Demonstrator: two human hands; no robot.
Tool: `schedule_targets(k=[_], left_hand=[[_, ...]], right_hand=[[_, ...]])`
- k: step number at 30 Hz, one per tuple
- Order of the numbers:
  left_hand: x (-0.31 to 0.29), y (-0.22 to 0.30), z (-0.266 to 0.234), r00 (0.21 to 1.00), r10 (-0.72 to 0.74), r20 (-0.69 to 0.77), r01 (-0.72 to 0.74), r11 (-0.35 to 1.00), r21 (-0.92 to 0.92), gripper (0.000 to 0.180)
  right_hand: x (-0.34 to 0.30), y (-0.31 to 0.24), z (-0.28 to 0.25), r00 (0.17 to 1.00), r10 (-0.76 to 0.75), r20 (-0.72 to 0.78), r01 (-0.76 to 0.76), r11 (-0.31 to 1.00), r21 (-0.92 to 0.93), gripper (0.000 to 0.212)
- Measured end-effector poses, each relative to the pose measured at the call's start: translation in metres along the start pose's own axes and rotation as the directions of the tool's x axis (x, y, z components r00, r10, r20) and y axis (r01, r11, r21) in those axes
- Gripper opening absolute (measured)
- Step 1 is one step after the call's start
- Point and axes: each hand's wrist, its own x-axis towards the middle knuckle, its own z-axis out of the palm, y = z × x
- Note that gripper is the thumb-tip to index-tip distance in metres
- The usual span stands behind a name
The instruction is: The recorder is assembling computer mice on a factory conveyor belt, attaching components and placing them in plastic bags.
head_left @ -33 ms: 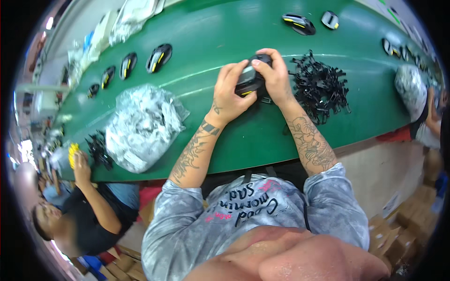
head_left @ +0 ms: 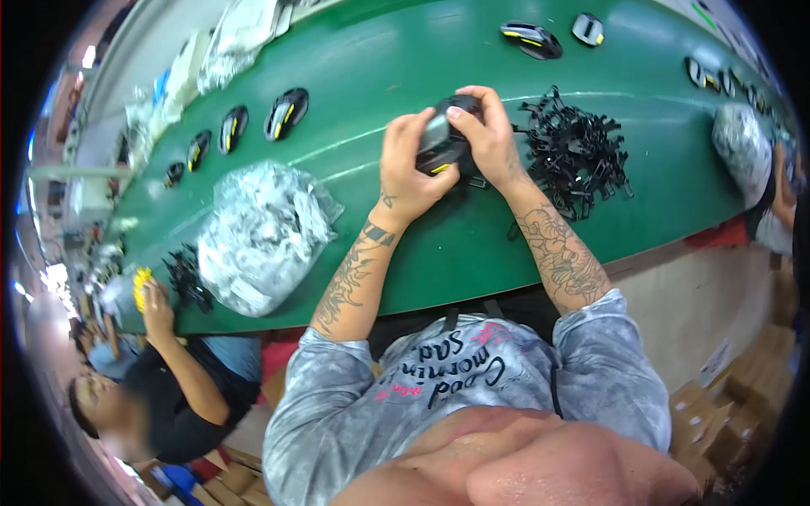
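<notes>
Bright light glints off the plastic bag, while fisheye distortion bows the table inside blackened corners.

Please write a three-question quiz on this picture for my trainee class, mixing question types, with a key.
1. True or false: the person's left hand and right hand both hold the same dark device.

2. What lies on the green table just right of the right hand?
A) a pair of scissors
B) a pile of small black parts
C) a stack of red cups

3. Fill the gap: the bulky clear plastic bag lies to the ____ of the left forearm.

Key: 1 true; 2 B; 3 left.
</notes>
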Motion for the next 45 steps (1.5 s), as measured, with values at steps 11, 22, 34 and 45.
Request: schedule_targets(k=[11, 22, 34, 45], left_hand=[[0.072, -0.102, -0.021, 0.854, -0.515, -0.072, 0.368, 0.5, 0.784, 0.077], [0.207, -0.072, 0.177, 0.853, -0.02, 0.522, -0.268, 0.841, 0.47, 0.091], [0.098, -0.075, 0.06, 0.745, -0.487, 0.456, 0.665, 0.492, -0.561, 0.082], [0.017, -0.042, 0.003, 0.738, -0.438, 0.512, 0.668, 0.372, -0.645, 0.071]], right_hand=[[-0.029, -0.05, -0.021, 0.803, 0.227, 0.55, 0.368, 0.537, -0.759, 0.055], [-0.016, -0.031, -0.025, 0.795, 0.247, 0.554, 0.349, 0.562, -0.75, 0.015], [0.007, -0.052, -0.043, 0.745, 0.204, 0.635, 0.061, 0.927, -0.37, 0.033], [0.007, -0.033, -0.025, 0.979, 0.101, 0.174, -0.148, 0.949, 0.279, 0.021]])
